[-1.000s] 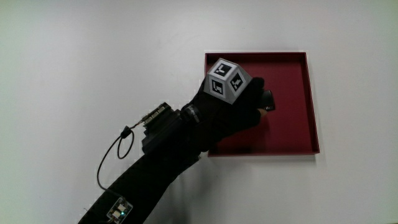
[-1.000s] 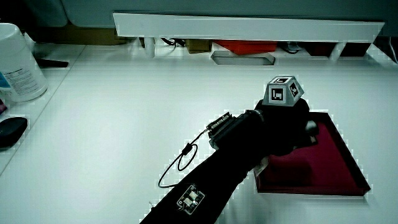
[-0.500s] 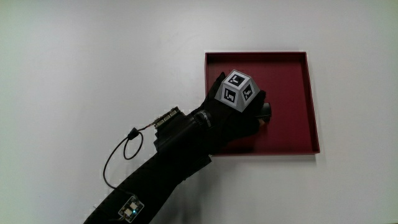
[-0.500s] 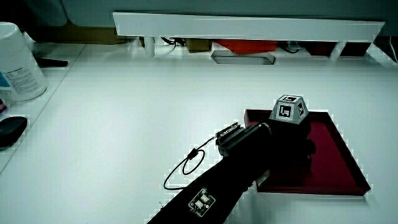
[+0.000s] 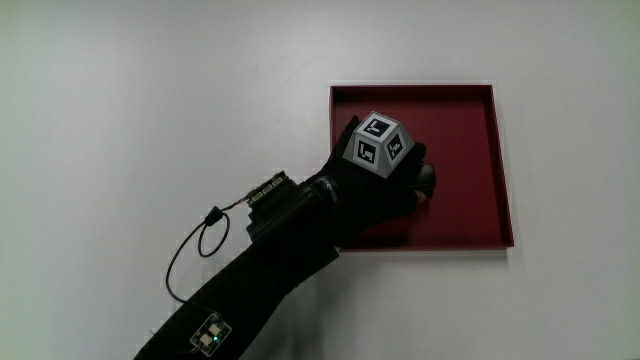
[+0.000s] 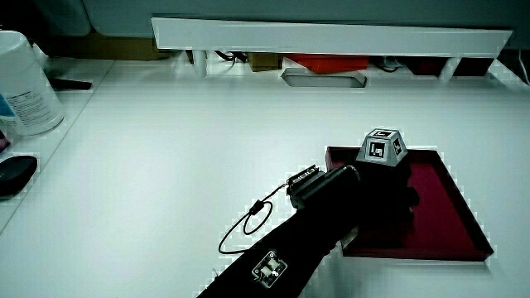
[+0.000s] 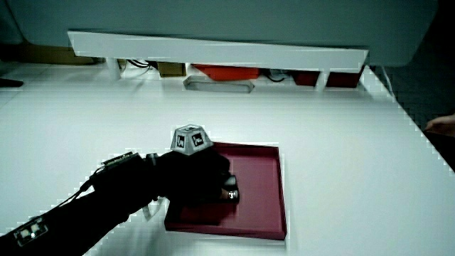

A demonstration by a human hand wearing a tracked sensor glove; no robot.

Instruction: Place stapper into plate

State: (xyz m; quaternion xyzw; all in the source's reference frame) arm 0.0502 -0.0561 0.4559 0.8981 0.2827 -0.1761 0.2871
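The plate is a dark red square tray (image 5: 465,135), seen in both side views (image 6: 451,194) (image 7: 264,178). The gloved hand (image 5: 385,190) is low over the part of the tray nearest the forearm, with the patterned cube (image 5: 378,143) on its back. Its fingers are curled around a small black stapler (image 5: 427,180), whose end sticks out past the fingertips just above the tray floor. In a side view the stapler (image 7: 229,193) appears to rest on or very near the tray floor. Most of the stapler is hidden under the hand (image 6: 377,194).
A white tub (image 6: 25,83) and a dark rounded object (image 6: 15,175) stand at the table's edge. A low white partition (image 6: 331,35) runs along the table. A thin cable loop (image 5: 198,248) hangs from the forearm beside the tray.
Over the last second the hand came down into the tray with the stapler and drew slightly toward the person. In the last half second it has barely moved.
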